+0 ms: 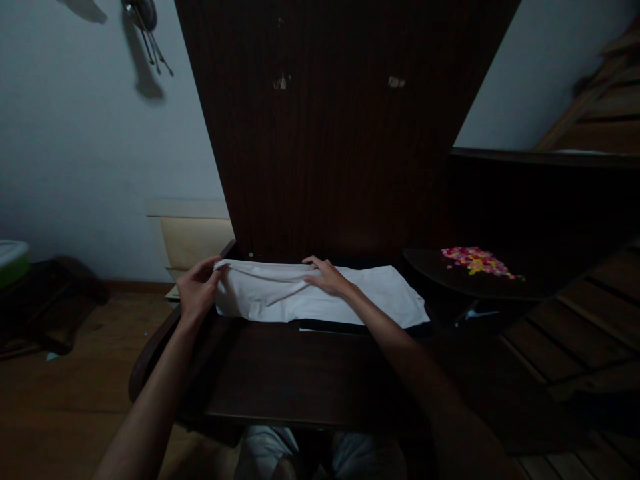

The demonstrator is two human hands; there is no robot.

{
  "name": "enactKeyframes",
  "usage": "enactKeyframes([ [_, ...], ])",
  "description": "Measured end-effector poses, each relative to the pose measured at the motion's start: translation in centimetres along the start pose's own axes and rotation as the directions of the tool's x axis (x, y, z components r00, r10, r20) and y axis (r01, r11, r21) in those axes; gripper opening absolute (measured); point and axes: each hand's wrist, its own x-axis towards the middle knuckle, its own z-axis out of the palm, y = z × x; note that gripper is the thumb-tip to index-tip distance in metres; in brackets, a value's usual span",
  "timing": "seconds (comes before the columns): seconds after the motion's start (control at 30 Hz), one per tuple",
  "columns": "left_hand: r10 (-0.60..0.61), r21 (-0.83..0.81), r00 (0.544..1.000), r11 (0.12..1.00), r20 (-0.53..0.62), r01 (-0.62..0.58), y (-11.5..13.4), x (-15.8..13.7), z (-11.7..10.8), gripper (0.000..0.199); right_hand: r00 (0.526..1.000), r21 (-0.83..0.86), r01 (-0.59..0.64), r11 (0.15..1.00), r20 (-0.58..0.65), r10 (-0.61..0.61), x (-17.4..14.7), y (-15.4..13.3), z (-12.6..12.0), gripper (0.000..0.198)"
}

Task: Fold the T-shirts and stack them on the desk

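A white cloth (270, 300) lies folded into a long strip across the dark wooden desk, wrinkled near its left half. Along its lower right edge shows a black band (335, 327), with a thin white edge below it. My left hand (197, 290) is closed on the cloth's upper left corner, thumb and fingers pinching it. On the middle of the strip rests my right hand (327, 277), its fingers apart and touching the upper fold. Whether the cloth is a garment I cannot tell.
A tall dark wooden panel (330, 147) rises behind the desktop (285, 373). To the right, a rounded shelf (430, 270) bears a pile of pink and yellow bits (477, 260). A raised curved edge (155, 353) bounds the desk at left. A green container (14, 263) stands far left.
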Motion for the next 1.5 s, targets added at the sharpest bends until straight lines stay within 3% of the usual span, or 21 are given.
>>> enactKeyframes([
  [0.3,-0.049,0.048,0.999,0.998,0.002,0.049,-0.6,0.6,-0.1,0.043,0.995,-0.035,0.026,0.999,-0.100,-0.029,-0.3,2.6,-0.5,0.034],
  [0.57,-0.042,0.103,0.997,0.994,0.059,0.036,-0.5,1.3,-0.4,0.044,0.995,-0.362,0.103,0.927,0.047,-0.093,-1.0,3.1,-1.2,0.009],
  [0.77,-0.031,0.132,0.997,0.991,0.068,0.022,-0.6,1.7,-0.6,0.044,0.995,-0.523,0.083,0.848,0.084,-0.046,-1.8,4.4,-2.8,0.027],
  [1.2,-0.008,0.175,0.998,0.985,0.065,-0.003,-0.8,1.8,-0.6,0.041,0.997,-0.552,-0.078,0.831,-0.061,0.053,-1.9,6.3,-3.2,0.021],
  [1.33,-0.005,0.182,0.997,0.983,0.081,-0.010,-0.9,1.8,-0.7,0.042,0.999,-0.539,-0.034,0.841,-0.019,0.029,-2.3,7.1,-3.8,0.024],
  [1.5,0.001,0.188,0.996,0.982,0.085,-0.017,-0.9,1.9,-0.8,0.042,0.991,-0.579,0.113,0.808,0.121,-0.052,-2.6,7.1,-4.6,0.023],
])
